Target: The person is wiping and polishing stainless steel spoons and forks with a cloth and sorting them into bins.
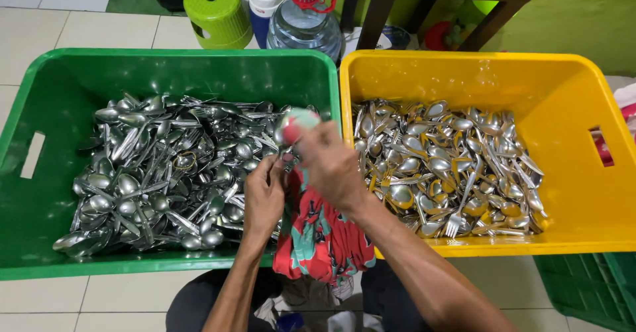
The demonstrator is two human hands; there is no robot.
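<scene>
My left hand (264, 193) grips the handle of a spoon (291, 123) above the green crate (46, 107), which is heaped with metal spoons and forks. My right hand (329, 164) presses a red and green patterned cloth (318, 239) around the spoon's bowl; the cloth hangs down between the two crates. The spoon's handle is mostly hidden by my fingers. To the right stands a yellow crate (570, 107) with a pile of spoons and a fork (456, 221).
Behind the crates are a lime green plastic stool (215, 10), a large clear water bottle (305, 24), a white-capped blue container (264, 0) and a dark wooden table leg (377, 14). Another green crate corner (589, 285) sits at bottom right. The floor is pale tile.
</scene>
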